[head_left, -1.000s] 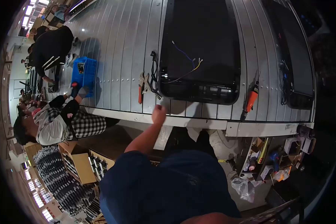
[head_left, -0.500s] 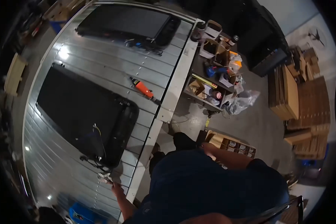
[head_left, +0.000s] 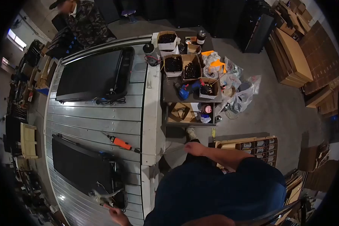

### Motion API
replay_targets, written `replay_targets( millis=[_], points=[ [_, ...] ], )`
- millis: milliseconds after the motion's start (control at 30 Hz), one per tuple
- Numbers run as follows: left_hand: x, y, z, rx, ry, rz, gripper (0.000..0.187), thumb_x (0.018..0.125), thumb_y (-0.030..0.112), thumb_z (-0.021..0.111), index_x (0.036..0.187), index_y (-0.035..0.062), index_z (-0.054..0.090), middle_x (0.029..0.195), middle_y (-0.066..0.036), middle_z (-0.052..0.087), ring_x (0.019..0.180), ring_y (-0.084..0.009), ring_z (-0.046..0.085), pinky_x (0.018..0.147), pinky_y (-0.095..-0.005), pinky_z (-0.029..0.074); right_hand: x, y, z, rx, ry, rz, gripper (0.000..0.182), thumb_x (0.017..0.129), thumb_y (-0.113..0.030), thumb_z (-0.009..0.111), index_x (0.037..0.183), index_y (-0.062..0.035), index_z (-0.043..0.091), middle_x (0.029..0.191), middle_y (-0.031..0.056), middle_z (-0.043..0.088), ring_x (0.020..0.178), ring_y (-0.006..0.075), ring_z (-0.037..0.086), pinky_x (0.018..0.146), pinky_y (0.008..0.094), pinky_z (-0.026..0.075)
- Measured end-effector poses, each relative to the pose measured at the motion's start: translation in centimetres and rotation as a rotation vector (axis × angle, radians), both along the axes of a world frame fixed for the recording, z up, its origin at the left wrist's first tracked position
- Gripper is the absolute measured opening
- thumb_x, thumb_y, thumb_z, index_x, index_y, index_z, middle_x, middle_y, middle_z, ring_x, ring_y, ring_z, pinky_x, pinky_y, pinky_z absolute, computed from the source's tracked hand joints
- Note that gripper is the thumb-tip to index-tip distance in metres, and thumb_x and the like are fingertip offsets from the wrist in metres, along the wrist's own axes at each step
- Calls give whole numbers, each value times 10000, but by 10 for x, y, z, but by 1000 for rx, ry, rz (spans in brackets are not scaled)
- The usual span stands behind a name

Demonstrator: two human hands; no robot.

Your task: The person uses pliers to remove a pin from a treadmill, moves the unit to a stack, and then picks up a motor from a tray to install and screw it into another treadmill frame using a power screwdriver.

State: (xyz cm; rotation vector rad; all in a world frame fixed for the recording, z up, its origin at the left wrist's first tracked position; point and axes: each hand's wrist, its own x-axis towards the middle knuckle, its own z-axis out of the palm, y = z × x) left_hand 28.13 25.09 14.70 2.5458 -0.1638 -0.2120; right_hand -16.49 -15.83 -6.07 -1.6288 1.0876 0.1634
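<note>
My left hand (head_left: 118, 216) reaches over the metal-slatted table (head_left: 94, 113), fingers closed at a pale, blurred piece (head_left: 98, 197) by the near corner of a black treadmill-like deck (head_left: 81, 164). A thin light wire lies on the deck beside it. My right hand (head_left: 194, 148) is in front of my body past the table's edge, fingers curled. A thin cord from the orange power screwdriver (head_left: 120, 142) runs up to this hand; whatever is inside the fingers is hidden.
A second black deck (head_left: 90, 75) lies farther along the table. A person (head_left: 87, 22) in a camouflage jacket stands beyond. A cart (head_left: 169, 90) at the right bears boxes of small black parts and a blue drill (head_left: 184, 92). A partitioned crate (head_left: 258, 145) stands on the floor.
My view has turned, bringing the person and cart more into sight. My right hand has come forward from beside my body. My left hand stays by the near deck's corner.
</note>
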Motion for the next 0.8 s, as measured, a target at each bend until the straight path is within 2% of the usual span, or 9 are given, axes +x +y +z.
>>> replay_targets(
  millis=[67,133,233,300,333,433,567,633,800],
  points=[
    [-32,-111,0,10,76,-229,301,973,288,683,982,-13,659,738,-117,586,670,-250,528,657,-423,455,23,-47,31,326,-412,-103,477,1063,-514,597,1266,-94,696,1111,81,719,1005,213,684,878,399,555],
    [-75,-225,-7,33,165,-491,296,969,267,691,1009,-25,672,751,-133,604,692,-262,551,687,-426,482,42,-90,80,417,-612,-162,487,1053,-512,619,1327,-112,669,1109,39,699,973,126,648,850,325,545],
    [-168,-389,1,38,188,-922,246,962,258,741,1009,26,674,744,-52,642,672,-195,608,641,-350,499,25,-150,162,703,-597,-272,509,1054,-493,617,1375,-100,630,1080,90,707,957,190,677,860,362,553],
    [-200,-454,-30,151,160,-1140,223,988,241,730,992,28,665,753,-35,631,688,-131,586,641,-332,480,-1,-171,149,360,-467,-216,500,1056,-418,647,1404,-65,580,1015,81,691,886,166,664,780,349,544],
    [-218,-481,-45,82,322,-1125,226,998,243,729,987,27,663,760,-33,629,692,-115,574,643,-323,473,-17,-178,141,191,-395,-189,502,1058,-381,662,1418,-48,555,982,76,683,851,155,658,740,342,540],
    [-276,-556,-41,83,515,-1159,265,1027,274,726,1025,15,668,805,-20,640,738,-90,560,664,-295,467,-71,-202,140,8,-226,-376,409,1070,-358,636,1294,-16,638,918,110,681,774,190,656,709,375,533],
    [-313,-617,-41,-21,668,-1140,403,1031,385,724,1217,29,691,934,-71,721,841,-162,652,781,-330,520,-125,-250,106,-126,-336,-608,391,1091,-375,590,1193,-6,669,915,144,689,863,242,658,783,417,526],
    [-314,-618,-46,-44,672,-1070,399,1032,378,720,1222,29,686,937,-80,722,850,-170,666,787,-334,524,-158,-307,127,-162,-168,-551,441,1072,-422,589,1205,-7,657,952,224,720,899,401,707,803,485,539],
    [-262,-553,-91,200,743,-1065,446,1053,412,665,1255,14,665,977,-118,733,869,-202,696,778,-363,548,-210,-468,83,-405,-12,-346,452,1069,-423,577,1175,6,670,1064,286,723,1037,471,694,883,530,536]
  ],
)
